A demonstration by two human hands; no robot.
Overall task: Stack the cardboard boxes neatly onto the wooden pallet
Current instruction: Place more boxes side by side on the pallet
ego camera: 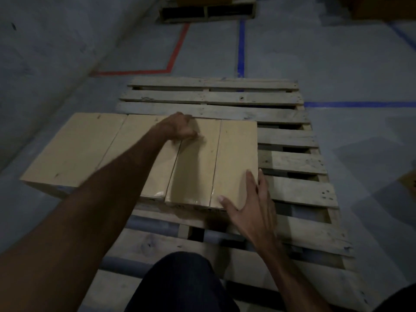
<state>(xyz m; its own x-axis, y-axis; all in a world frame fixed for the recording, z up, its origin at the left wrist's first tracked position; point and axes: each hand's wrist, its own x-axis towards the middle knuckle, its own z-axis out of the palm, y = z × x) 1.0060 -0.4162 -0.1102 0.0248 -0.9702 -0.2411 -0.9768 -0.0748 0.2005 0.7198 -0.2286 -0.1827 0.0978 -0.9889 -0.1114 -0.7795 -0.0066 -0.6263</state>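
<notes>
Boxes (195, 158) sit side by side in a row on the left part of the pallet (290, 163), with the leftmost one hanging out past its edge. Left hand (180, 129) is curled over the far edge of a middle box, gripping it. Right hand (252, 203) lies flat with straight fingers against the near right corner of the end box. Red (177, 50) and blue tape (241, 48) lines mark the floor (337, 64) behind.

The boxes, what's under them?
The cardboard boxes sit on the wooden pallet, whose slats show beside and beyond them. The leftmost box seems to overhang the floor. The boxes cover the slats right underneath.
</notes>
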